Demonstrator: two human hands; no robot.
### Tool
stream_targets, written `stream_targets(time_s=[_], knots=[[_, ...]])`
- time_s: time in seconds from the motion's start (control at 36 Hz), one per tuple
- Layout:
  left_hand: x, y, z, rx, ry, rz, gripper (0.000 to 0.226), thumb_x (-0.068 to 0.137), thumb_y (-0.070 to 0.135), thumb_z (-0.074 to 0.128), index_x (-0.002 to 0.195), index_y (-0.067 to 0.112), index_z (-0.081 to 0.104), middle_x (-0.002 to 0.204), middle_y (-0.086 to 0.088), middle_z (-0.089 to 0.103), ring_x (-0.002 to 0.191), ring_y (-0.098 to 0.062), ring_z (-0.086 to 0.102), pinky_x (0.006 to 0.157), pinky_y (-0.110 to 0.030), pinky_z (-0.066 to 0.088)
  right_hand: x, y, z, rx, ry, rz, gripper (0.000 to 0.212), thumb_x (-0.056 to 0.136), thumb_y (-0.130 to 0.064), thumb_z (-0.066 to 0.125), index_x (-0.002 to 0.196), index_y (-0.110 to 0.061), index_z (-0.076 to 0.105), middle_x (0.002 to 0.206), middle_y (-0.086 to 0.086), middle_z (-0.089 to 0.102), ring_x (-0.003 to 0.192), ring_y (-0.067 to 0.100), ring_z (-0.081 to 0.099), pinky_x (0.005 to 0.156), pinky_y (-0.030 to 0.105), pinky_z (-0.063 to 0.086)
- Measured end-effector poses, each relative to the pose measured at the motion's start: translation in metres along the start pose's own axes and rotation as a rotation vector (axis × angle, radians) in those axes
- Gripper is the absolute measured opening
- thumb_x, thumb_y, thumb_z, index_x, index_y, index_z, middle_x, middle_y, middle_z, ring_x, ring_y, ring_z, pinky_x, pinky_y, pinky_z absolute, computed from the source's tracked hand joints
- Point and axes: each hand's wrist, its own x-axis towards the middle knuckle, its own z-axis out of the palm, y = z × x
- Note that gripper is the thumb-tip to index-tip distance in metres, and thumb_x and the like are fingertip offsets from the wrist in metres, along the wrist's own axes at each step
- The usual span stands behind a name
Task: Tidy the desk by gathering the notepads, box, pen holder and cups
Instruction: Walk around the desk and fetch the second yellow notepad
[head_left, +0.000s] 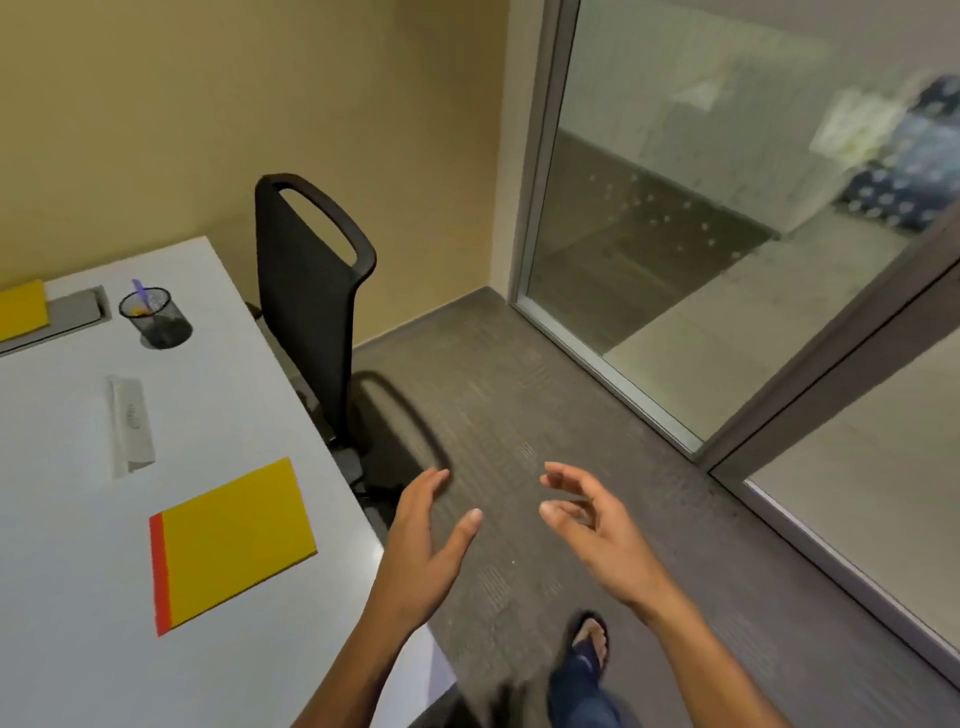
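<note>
Progress: none visible | both hands empty, left hand (415, 551) and right hand (592, 525) off the surface (62, 519) edge, fingers spread | notepad (231, 543) near that edge, pen holder (155, 318) far beyond it, ungathered | box, cups unseen

**Even indoor light, soft blur at the edges**

Overhead light was bright and even. The chair (311, 291) threw a soft shadow on the carpet (519, 415). The glass wall (701, 234) looked hazy; wide-angle bending and motion blur smeared the far right edge.
</note>
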Motion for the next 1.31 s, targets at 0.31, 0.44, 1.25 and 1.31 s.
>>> stream_targets(time_s=[0.31,0.44,1.25,1.31], knots=[[0.065,0.067,0.069,-0.038,0.301,-0.136,0.068,0.082,0.065,0.054,0.143,0.041,0.038,0.154,0.019,0.033,0.139,0.005,0.030,0.110,-0.020,0.026,0.128,-0.012,-0.083,-0.130,-0.353,-0.087,0.042,0.092,-0.035,0.071,0.130,-0.047,0.059,0.129,-0.020,0.064,0.110,0.002,0.065,0.090,0.018,0.052],[0.073,0.076,0.085,-0.081,0.421,-0.252,0.067,0.082,0.066,0.055,0.142,0.043,0.039,0.153,0.020,0.034,0.138,0.004,0.031,0.113,-0.025,0.030,0.171,-0.029,-0.096,-0.142,-0.488,-0.132,0.047,0.084,-0.055,0.067,0.129,-0.057,0.056,0.129,-0.028,0.062,0.114,-0.003,0.063,0.087,0.010,0.050],[0.096,-0.101,-0.051,-0.041,0.930,-0.748,0.075,0.091,0.048,0.063,0.153,0.019,0.032,0.164,-0.002,0.015,0.151,-0.023,0.015,0.115,-0.051,0.037,0.319,-0.099,0.194,-0.556,-1.194,-0.271,0.049,0.095,-0.046,0.065,0.141,-0.044,0.049,0.130,-0.025,0.057,0.109,-0.003,0.061,0.087,0.018,0.052],[0.097,-0.120,-0.063,-0.033,0.945,-0.804,0.077,0.090,0.048,0.064,0.153,0.017,0.032,0.164,-0.005,0.015,0.150,-0.026,0.017,0.114,-0.051,0.037,0.324,-0.098,0.227,-0.592,-1.243,-0.257,0.049,0.093,-0.048,0.065,0.139,-0.046,0.050,0.128,-0.026,0.057,0.104,-0.006,0.062,0.078,0.012,0.052]])
